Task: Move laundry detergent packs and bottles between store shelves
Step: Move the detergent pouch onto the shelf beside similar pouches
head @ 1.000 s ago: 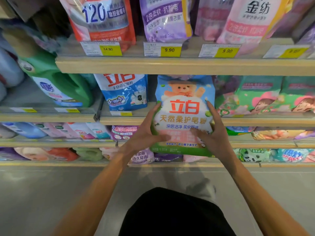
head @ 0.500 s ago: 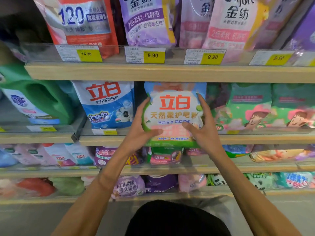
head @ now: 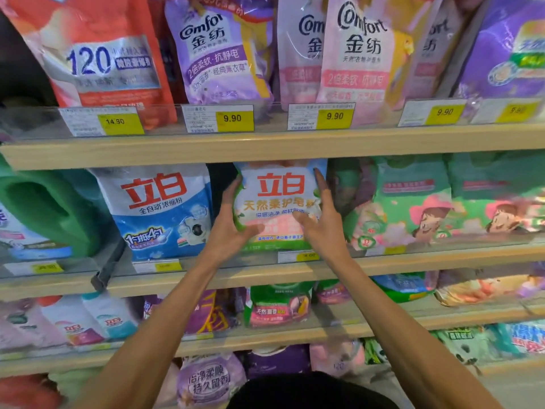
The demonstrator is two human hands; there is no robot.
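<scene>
Left hand [head: 227, 231]: your grip clasps the left edge of the soap powder pack [head: 280, 199], thumb on its face.
Soap powder pack: raised from below a second ago, it now sits in the gap on the middle shelf [head: 236, 279].
Right hand [head: 326, 231]: your grip clasps the right edge. Placement looks nearly done.

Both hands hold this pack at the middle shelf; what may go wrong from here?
The slot between the blue pack and the green pack looks narrow, so the soap powder pack may shove a neighbour. Once the left hand and right hand let go, it might tip forward over the clear rail.
</scene>
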